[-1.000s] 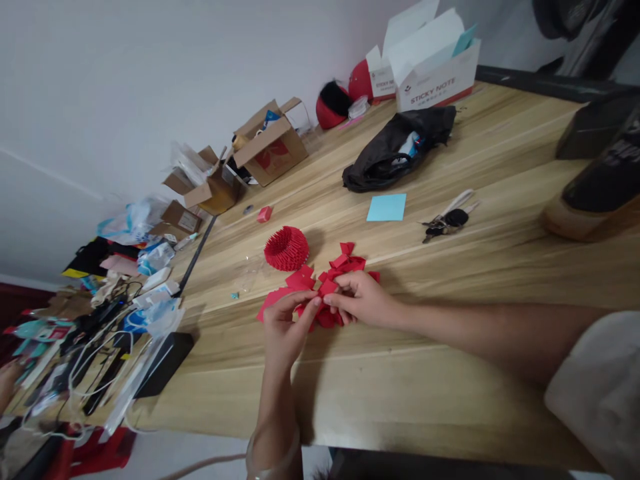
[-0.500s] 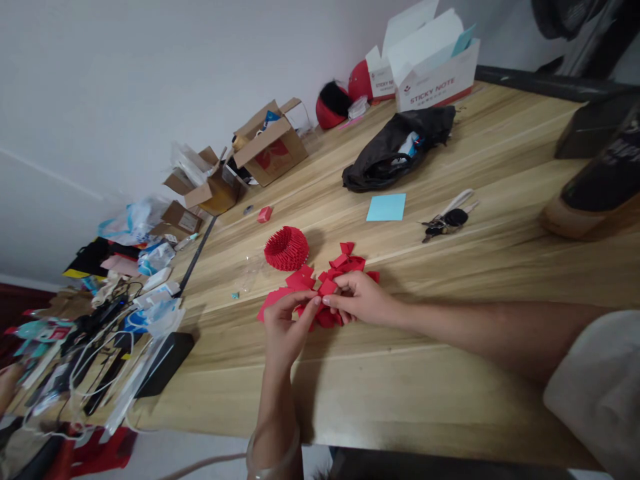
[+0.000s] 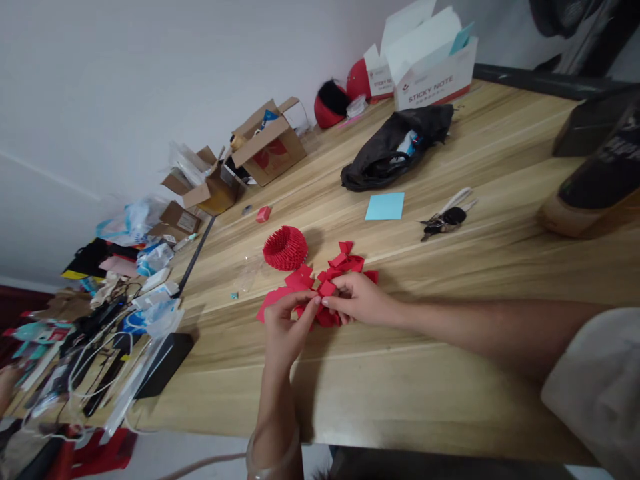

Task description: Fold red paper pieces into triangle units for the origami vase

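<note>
Inside the table's [image 3: 420, 393] near edge, a red paper piece [image 3: 327, 289] is pinched by left hand [image 3: 286, 327] and right hand [image 3: 366, 299] fingertips, seemingly for steadiness.

The tabletop [image 3: 450, 393] looks like pale wood, or a wood-look laminate, smooth with a soft sheen. The red paper pieces [image 3: 327, 288] are matt and crisp at their folds; the round red bowl [image 3: 285, 250], seemingly paper too, is rough and spiky all over. The blue sticky note [image 3: 385, 207] is smooth, unshiny paper. Over there, the black bag [image 3: 370, 163] looks like crinkled plastic with a faint gloss, the red-printed brown box [image 3: 275, 160] is dull cardboard, and the sticky-note box [image 3: 437, 87] is smooth white card. The pale sleeve [image 3: 590, 393] is soft, matt cloth.
</note>
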A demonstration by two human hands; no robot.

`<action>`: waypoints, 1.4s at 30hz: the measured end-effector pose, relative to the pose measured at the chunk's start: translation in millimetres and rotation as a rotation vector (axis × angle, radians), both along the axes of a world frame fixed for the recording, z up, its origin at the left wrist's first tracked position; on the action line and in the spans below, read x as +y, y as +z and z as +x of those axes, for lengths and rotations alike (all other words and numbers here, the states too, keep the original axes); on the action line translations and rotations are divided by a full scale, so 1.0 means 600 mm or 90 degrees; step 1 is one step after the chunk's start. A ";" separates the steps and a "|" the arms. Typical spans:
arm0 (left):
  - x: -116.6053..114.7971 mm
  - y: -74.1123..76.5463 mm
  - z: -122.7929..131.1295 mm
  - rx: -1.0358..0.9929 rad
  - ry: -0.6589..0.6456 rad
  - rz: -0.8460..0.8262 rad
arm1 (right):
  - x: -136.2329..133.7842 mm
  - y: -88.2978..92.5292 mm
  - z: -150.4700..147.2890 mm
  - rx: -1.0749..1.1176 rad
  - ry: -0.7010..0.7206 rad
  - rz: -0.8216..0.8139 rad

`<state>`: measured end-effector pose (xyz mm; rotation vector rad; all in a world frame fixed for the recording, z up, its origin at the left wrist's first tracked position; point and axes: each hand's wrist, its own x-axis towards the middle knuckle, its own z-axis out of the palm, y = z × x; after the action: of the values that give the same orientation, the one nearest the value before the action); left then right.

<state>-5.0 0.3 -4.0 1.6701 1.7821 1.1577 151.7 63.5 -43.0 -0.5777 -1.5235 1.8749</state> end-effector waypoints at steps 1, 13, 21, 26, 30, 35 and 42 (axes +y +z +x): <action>0.000 -0.001 -0.001 0.000 -0.003 0.002 | 0.000 0.000 0.000 0.000 0.000 0.001; 0.000 -0.001 0.001 -0.018 0.005 0.004 | -0.001 0.004 0.000 -0.012 -0.003 -0.006; 0.000 -0.002 -0.003 -0.009 -0.008 0.012 | -0.002 0.008 0.002 0.002 -0.025 -0.011; -0.001 0.003 0.001 -0.026 0.007 0.008 | -0.002 0.013 0.004 0.018 -0.036 -0.010; 0.000 0.003 0.002 -0.027 0.008 0.015 | -0.003 0.011 0.003 0.031 -0.051 -0.010; 0.001 0.003 0.003 -0.032 0.014 0.035 | -0.002 0.012 0.005 0.029 -0.059 -0.018; 0.000 0.004 0.004 -0.035 0.012 0.048 | -0.001 0.004 0.000 0.018 -0.004 0.002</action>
<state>-2.4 0.4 -1.3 1.6511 1.7440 1.2815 151.7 62.8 -40.9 -0.5521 -1.5052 1.8684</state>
